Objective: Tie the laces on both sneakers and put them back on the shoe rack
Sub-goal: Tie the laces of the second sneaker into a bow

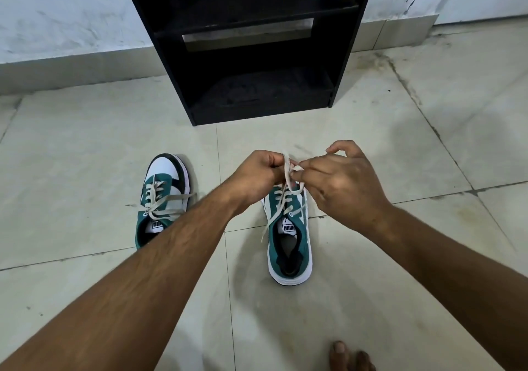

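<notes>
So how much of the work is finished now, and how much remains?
Nothing looks finished yet. The left sneaker has its laces lying loose, seemingly untied. In hand: the left hand and right hand both pinch the lace above the right sneaker, mid-knot. Left: finish this knot, tie the other, then put both on the black shoe rack, whose visible shelves hold no shoes.

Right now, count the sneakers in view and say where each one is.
2. One sneaker sits on the floor at left, partly behind the left forearm; the other sneaker sits at right under both hands. None on the shoe rack.
</notes>
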